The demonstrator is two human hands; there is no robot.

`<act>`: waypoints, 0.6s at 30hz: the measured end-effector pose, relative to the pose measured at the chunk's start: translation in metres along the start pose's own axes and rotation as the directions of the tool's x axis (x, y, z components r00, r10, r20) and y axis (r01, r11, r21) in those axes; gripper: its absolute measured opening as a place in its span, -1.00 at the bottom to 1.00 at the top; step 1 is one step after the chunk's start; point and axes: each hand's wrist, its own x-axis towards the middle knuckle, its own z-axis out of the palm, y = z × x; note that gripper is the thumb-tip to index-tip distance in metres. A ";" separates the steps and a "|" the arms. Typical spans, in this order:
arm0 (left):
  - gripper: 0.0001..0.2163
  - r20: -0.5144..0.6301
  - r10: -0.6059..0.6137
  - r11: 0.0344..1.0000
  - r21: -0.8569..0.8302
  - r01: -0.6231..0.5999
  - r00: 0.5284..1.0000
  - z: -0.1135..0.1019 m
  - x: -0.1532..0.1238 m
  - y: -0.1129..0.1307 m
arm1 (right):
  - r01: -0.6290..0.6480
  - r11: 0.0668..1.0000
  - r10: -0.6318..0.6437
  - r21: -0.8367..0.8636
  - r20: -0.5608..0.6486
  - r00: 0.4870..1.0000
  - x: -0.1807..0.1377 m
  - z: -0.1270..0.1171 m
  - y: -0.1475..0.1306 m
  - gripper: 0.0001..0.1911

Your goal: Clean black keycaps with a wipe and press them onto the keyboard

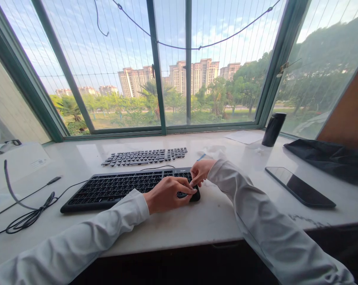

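A black keyboard (119, 186) lies on the white countertop, its keycaps off across most of the part that shows. Over its right end, at the number pad, both my hands come close together. My left hand (168, 194) reaches in from the left with thumb and forefinger pinched near the lower right corner. Pointing down beside it, my right hand (201, 172) is closed, its fingertips meeting the left ones. Anything between the fingertips is too small or hidden to make out. Behind the keyboard, loose black keycaps (143, 157) are laid out in keyboard order.
Right of my arm lies a black phone (299, 186), with a dark cylinder (273, 129) and black cloth (327, 156) farther back. A coiled cable (30, 215) and a white box (21, 162) sit at the left. Clear crumpled plastic (213, 152) lies behind my right hand.
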 end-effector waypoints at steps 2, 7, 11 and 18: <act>-0.77 -0.008 0.001 1.000 -0.018 -0.002 1.000 0.000 0.001 -0.001 | 0.002 1.000 -0.002 0.008 0.006 1.000 0.000 0.000 0.000 -0.45; -0.77 -0.004 -0.015 1.000 -0.011 0.015 1.000 0.001 0.001 0.002 | 0.023 0.997 -0.027 0.070 0.048 0.999 0.001 0.001 0.002 -0.45; -0.77 -0.016 -0.011 0.999 -0.043 0.011 1.000 0.001 0.001 0.001 | 0.043 0.997 -0.047 0.064 0.062 0.997 0.001 0.001 -0.001 -0.47; -0.78 -0.041 0.019 0.996 -0.089 -0.022 0.999 0.001 0.002 -0.005 | 0.009 0.999 -0.011 0.033 0.059 0.998 0.004 0.002 -0.002 -0.45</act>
